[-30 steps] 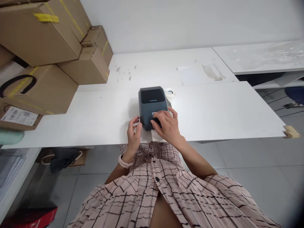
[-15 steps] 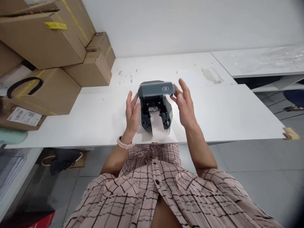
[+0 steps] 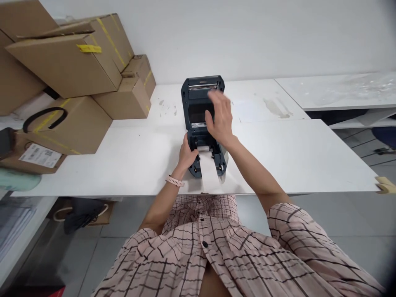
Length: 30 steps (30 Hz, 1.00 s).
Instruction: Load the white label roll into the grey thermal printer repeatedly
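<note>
A dark label printer (image 3: 194, 170) stands on the white table with its lid (image 3: 185, 103) swung up and back. A strip of white label paper (image 3: 209, 171) comes from a small roll inside it and hangs over the front toward the table edge. My left hand (image 3: 187, 154) grips the printer's left wall, fingers outside and thumb over the inner edge by the roll. In front of the raised lid is my right hand (image 3: 222, 117), open, fingers slightly blurred and nothing in them. It hides the lid's right side; whether it touches the lid I cannot tell.
Cardboard boxes (image 3: 68, 66) with yellow tape are piled at the left of the white table (image 3: 278, 161). A black curved strap (image 3: 45, 111) lies on one box. Clear plastic wrap (image 3: 368, 88) is on the far right surface. A tan block (image 3: 385, 185) sits at the right corner.
The printer lid has gone from partly raised to fully back. My left hand has closed on the printer's left wall. My right hand has moved left and up in front of the lid.
</note>
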### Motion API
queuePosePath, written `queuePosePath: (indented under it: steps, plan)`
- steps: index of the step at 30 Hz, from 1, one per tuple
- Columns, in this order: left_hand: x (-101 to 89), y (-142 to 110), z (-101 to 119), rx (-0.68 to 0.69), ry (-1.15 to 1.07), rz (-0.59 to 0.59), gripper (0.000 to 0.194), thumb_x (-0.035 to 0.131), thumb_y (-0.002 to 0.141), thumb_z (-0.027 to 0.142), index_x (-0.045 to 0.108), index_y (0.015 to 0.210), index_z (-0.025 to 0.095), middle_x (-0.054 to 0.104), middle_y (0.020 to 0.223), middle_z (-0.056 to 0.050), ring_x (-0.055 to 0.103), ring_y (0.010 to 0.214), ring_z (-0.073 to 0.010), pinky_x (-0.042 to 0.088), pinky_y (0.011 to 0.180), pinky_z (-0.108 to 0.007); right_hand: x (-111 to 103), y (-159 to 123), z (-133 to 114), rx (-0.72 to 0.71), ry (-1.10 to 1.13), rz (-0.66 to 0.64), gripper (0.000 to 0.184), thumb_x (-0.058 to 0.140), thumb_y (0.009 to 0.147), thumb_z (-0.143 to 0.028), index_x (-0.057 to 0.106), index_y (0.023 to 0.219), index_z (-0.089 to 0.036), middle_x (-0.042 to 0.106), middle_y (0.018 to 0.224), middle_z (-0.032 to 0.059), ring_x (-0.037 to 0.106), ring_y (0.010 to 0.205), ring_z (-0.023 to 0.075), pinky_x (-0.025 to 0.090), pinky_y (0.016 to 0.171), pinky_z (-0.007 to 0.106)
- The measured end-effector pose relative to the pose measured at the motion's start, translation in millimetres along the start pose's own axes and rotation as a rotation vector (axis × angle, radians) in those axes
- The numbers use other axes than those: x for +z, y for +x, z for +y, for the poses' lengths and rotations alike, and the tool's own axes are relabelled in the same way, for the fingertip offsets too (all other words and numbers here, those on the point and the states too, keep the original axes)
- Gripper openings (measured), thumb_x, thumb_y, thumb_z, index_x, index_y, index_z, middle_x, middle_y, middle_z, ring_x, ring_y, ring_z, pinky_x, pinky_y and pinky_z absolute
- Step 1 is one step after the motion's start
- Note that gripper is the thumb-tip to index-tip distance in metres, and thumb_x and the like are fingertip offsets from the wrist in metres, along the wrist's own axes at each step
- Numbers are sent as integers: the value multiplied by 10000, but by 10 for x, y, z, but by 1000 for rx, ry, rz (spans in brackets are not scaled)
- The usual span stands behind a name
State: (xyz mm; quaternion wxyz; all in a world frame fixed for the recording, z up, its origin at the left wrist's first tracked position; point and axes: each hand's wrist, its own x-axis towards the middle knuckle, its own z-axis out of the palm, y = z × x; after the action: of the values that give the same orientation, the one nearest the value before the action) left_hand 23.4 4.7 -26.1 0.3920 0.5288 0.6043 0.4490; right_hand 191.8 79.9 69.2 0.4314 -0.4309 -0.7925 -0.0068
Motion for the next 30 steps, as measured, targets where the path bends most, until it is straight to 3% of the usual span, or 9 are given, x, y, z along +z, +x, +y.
queuePosePath:
  steps: [3, 6, 10, 14, 19, 21, 23, 26, 30]
  plan:
    - [2, 8, 27, 27, -28, 5, 976, 758, 744, 145, 328, 1613, 258, 562, 1536, -139, 520, 1422, -383, 447, 1173, -522, 74, -155, -17, -73, -117, -389, 417, 358, 1038, -216, 687, 1288, -161, 755, 1229, 145, 671, 1187, 320, 512, 1054, 492]
    - [13, 12, 49, 6, -24, 19, 968, 757, 744, 146, 337, 1611, 250, 600, 1493, -136, 548, 1391, -384, 459, 1162, -522, 185, -262, -15, -135, -286, -776, 328, 495, 942, -113, 758, 1137, -107, 802, 1067, 177, 731, 1058, 303, 444, 1106, 459]
    - [21, 18, 39, -34, 44, 43, 969, 722, 742, 115, 334, 1619, 249, 612, 1486, -138, 562, 1381, -404, 430, 1184, -577, 302, -288, -29, -175, -318, -944, 201, 619, 869, -129, 799, 956, -104, 818, 927, 169, 770, 984, 303, 321, 1205, 494]
    - [13, 60, -52, 25, -30, 41, 907, 655, 773, 96, 361, 1609, 288, 574, 1552, -89, 514, 1452, -366, 398, 1232, -559, 304, -242, -36, -217, -237, -1062, 274, 569, 897, -107, 800, 1018, -194, 835, 973, 87, 773, 1013, 260, 369, 1172, 474]
    - [18, 92, -152, 73, -97, 23, 898, 602, 789, 81, 334, 1619, 298, 512, 1615, -60, 466, 1502, -316, 376, 1261, -541, 90, -155, -11, -240, -30, -1117, 296, 566, 972, -232, 749, 1203, -263, 829, 1034, 33, 755, 952, 219, 542, 926, 365]
    - [23, 88, -156, 70, -99, 30, 895, 598, 786, 79, 341, 1615, 299, 503, 1622, -57, 452, 1516, -311, 360, 1273, -539, -107, -157, 44, -213, 219, -1118, 313, 593, 977, -302, 725, 1258, -263, 816, 1089, 35, 747, 917, 200, 566, 850, 338]
    - [23, 76, -143, 67, -95, 34, 881, 597, 784, 82, 360, 1606, 293, 492, 1630, -61, 436, 1528, -313, 349, 1281, -533, -372, -244, 157, -166, 505, -1088, 371, 626, 967, -377, 700, 1312, -261, 779, 1230, 53, 738, 1008, 200, 580, 866, 338]
    - [13, 43, -110, 52, -89, 38, 858, 592, 784, 87, 384, 1594, 283, 466, 1649, -62, 413, 1544, -312, 342, 1287, -517, -809, -600, 454, -48, 767, -942, 468, 684, 929, -493, 683, 1338, -267, 736, 1319, 80, 702, 1150, 231, 580, 954, 408]
    - [-7, -1, -75, 8, -84, 23, 850, 564, 792, 80, 380, 1599, 275, 413, 1682, -71, 388, 1559, -307, 350, 1281, -519, -1180, -1294, 947, 250, 849, -598, 443, 755, 850, -574, 726, 1217, -329, 765, 1147, 58, 726, 1012, 254, 606, 871, 481]
